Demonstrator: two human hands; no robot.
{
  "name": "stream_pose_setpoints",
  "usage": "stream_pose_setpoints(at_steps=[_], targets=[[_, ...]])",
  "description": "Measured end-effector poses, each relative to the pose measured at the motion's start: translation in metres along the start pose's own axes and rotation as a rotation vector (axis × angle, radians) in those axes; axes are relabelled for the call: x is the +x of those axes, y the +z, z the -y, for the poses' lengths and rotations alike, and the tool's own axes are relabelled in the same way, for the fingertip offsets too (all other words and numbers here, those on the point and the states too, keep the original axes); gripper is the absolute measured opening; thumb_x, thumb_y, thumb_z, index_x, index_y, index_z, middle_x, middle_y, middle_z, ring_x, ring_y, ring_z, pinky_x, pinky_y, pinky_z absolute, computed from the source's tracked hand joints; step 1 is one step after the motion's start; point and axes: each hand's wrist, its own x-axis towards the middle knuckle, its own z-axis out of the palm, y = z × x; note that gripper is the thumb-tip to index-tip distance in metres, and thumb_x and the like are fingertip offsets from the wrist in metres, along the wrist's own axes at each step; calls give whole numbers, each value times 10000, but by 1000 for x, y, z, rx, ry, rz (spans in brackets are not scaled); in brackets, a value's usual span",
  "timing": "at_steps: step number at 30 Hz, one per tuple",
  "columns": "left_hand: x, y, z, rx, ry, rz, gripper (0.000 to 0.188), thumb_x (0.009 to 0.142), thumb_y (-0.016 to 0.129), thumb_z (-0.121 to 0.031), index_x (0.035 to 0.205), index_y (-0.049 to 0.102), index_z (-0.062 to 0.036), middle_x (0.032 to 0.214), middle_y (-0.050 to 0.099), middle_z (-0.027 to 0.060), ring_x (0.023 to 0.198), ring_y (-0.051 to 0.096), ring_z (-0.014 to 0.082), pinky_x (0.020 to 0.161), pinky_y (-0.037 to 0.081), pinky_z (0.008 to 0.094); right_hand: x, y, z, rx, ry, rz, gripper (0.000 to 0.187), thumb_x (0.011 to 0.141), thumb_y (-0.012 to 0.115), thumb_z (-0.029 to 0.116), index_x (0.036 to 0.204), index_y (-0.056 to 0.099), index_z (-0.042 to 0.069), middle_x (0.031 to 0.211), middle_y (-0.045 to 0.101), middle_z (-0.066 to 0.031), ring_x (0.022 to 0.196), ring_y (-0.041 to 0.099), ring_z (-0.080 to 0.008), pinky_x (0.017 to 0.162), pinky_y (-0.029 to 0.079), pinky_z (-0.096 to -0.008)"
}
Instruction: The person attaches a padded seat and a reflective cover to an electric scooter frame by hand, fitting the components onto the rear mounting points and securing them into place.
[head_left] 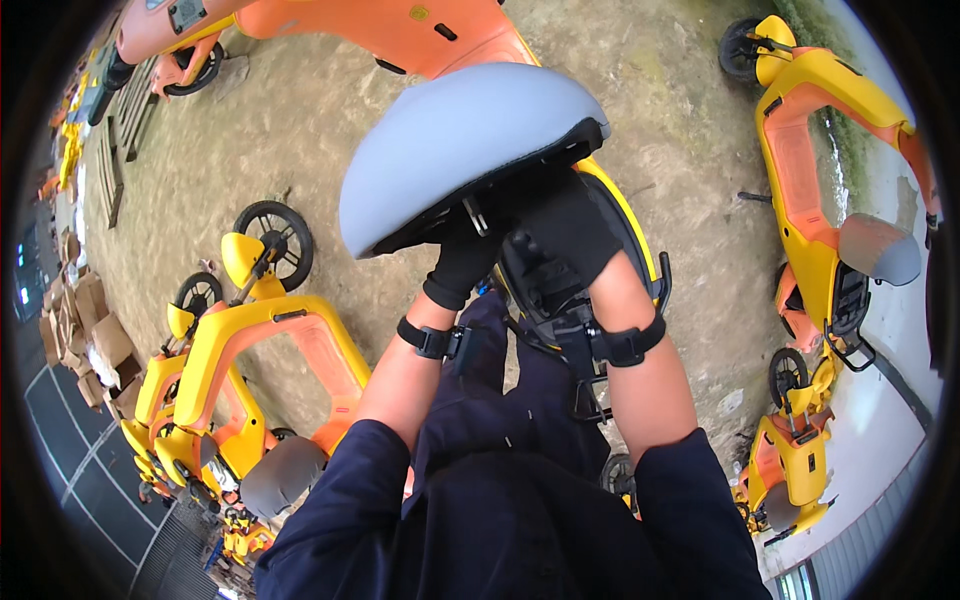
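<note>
A grey scooter seat (465,135) is tilted up in front of me, its dark underside turned toward me. Beneath it, my left hand (465,262), in a black glove, reaches in close to a small metal latch piece (475,216). The back of my right hand (578,228), also gloved in black, shows under the seat's right part. Dark shadow hides the fingers of both hands, so their grip cannot be made out. The seat belongs with an orange and yellow scooter (420,35), whose black rear section (550,295) lies below my hands.
Yellow and orange scooters stand at the left (215,350), including one with a grey seat (285,475). Another scooter (795,190) leans by the white wall at the right. Cardboard boxes (105,335) and wooden slats (110,165) lie at far left on the concrete ground (330,120).
</note>
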Motion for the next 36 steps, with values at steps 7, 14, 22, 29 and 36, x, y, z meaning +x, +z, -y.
stream_pose_setpoints(at_steps=[7, 14, 22, 29, 36], targets=[[-8, 4, -8, -306, -13, 188, 411, 824, 493, -110, 1230, 440, -77, 1228, 460, 143, 1156, 412, 296, 943, 350, 351, -33, -4, 10, 1614, 990, -472, 163, 871, 461, 183, 897, 547, 47, 657, 525, -34, 644, 539, -148, 611, 449, -253], [-8, -36, 17, -148, -78, 178, 212, 768, 466, 12, 966, 533, -27, 861, 576, 103, 750, 579, 168, 606, 454, 272, -31, -64, -63, 2156, 797, -977, 160, 866, 491, 196, 844, 487, 38, 599, 398, -5, 624, 415, -170, 639, 381, -320], [-16, -11, -15, -119, -267, 100, 220, 753, 528, -111, 953, 556, -25, 872, 573, 147, 780, 553, 311, 658, 449, 369, -75, -53, 40, 2219, 1048, -723, 192, 895, 439, 222, 913, 552, 67, 683, 517, -8, 807, 512, -194, 799, 418, -408], [-45, 0, -3, -648, -264, 403, 445, 878, 411, -216, 1272, 355, -18, 1272, 398, 147, 1137, 396, 237, 961, 292, 348, -83, -17, 79, 2393, 1022, -380, 151, 877, 457, 169, 919, 534, 46, 746, 549, -68, 735, 547, -192, 696, 450, -321], [3, -29, -11, -449, -22, 294, 500, 902, 315, -300, 1312, 244, -23, 1321, 304, 174, 1199, 322, 260, 1004, 258, 361, -106, 2, 72, 2195, 1315, -365, 137, 863, 469, 112, 921, 543, 13, 748, 569, -76, 656, 548, -159, 606, 464, -287]])
